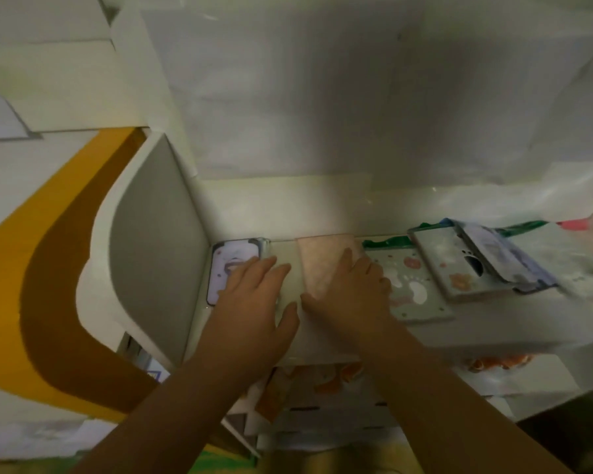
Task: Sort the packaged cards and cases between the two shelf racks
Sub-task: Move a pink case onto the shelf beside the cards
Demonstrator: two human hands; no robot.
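**Both hands on the packages of the top shelf**

Two hands worked on the top shelf (322, 206) of a white rack, whose rounded side panel (155, 248) closed off the shelf's left end. About six flat packages lay in a row along the shelf; the exact count at the blurred right end could not be told.

At the left end, against the side panel, lay a lilac phone case (221, 268), its long axis running from the back edge toward the front edge. The left hand (254, 302) rested on it with fingers straight and slightly spread, pressing flat and gripping nothing. Just to its right lay a cream package (284, 254), and beside that a pink package (322, 265), both lengthwise front to back. The right hand (349, 292) lay over the pink package, fingers extended toward the back edge and thumb reaching left across its front part; whether it pinched the package could not be told.

Right of the hands lay a pale green floral case (411, 292), then a grey case with a camera cutout (459, 265), turned slightly counter-clockwise, and a lilac card pack (507, 261) leaning on it. Green packaging (387, 241) showed along the back edge.
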